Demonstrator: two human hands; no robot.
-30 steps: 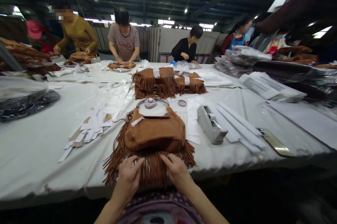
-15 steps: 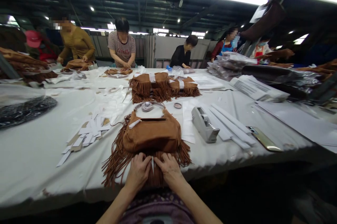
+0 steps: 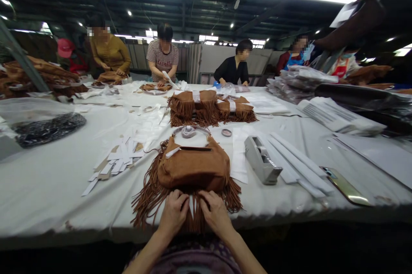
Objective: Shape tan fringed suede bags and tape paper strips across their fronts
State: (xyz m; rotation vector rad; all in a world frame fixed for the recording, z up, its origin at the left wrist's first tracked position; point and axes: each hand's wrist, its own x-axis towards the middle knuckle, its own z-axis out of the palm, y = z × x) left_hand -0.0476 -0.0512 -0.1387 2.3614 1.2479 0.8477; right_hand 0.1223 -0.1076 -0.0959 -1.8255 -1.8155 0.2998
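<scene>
A brown suede bag (image 3: 193,166) with long fringe (image 3: 146,199) lies on the white table (image 3: 48,184) in front of me, its ring handle (image 3: 189,130) pointing away. My left hand (image 3: 174,214) and my right hand (image 3: 216,211) rest side by side on the fringe at the bag's near edge. The fingers of both are curled and pinch a narrow white strip (image 3: 192,206) that lies between them over the fringe.
Cut white paper strips (image 3: 116,160) lie left of the bag. A grey tape dispenser (image 3: 262,160), long white strips (image 3: 296,160) and a gold phone (image 3: 346,186) lie right. Finished fringed bags (image 3: 209,106) sit behind. Several people work across the table.
My hands have drawn together from apart on the fringe and now pinch the white strip at the middle. The view has shifted slightly.
</scene>
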